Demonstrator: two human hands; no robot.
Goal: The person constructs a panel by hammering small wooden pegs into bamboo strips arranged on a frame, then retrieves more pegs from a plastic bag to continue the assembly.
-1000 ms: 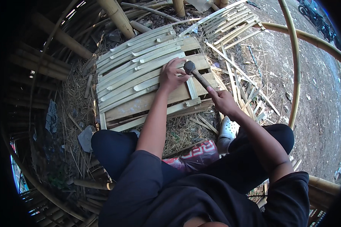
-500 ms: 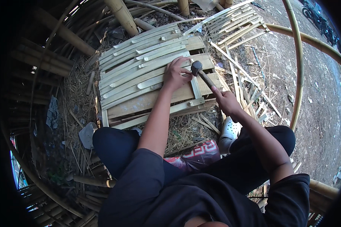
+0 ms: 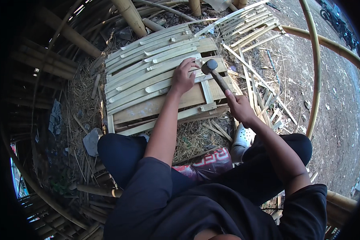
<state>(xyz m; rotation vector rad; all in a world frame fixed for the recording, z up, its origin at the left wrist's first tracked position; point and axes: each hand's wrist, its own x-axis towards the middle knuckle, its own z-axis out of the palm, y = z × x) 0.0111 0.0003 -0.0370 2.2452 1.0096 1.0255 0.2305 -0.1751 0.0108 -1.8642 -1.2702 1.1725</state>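
Note:
My right hand (image 3: 241,109) is wrapped round the wooden handle of a hammer (image 3: 220,81). Its dark metal head hangs just above the right end of the bamboo slats. Close to that head, my left hand (image 3: 184,76) rests on the slatted panel, thumb and fingers curled but apart. I make out nothing between them. Pale split-bamboo slats (image 3: 128,85) lie side by side across wooden boards (image 3: 142,111). A short upright strip (image 3: 206,92) crosses them near the right end, below the hammer head.
A second stack of bamboo strips (image 3: 248,24) lies at the back right, with loose strips (image 3: 250,72) scattered beside the panel. Thick bamboo poles (image 3: 129,17) stand behind. A curved bamboo pole (image 3: 315,68) rises on the right. A printed sack (image 3: 212,164) lies between my legs.
My left thumb and fingers have parted and drawn slightly back from the hammer head. The hammer head has shifted a little to the right and tilted.

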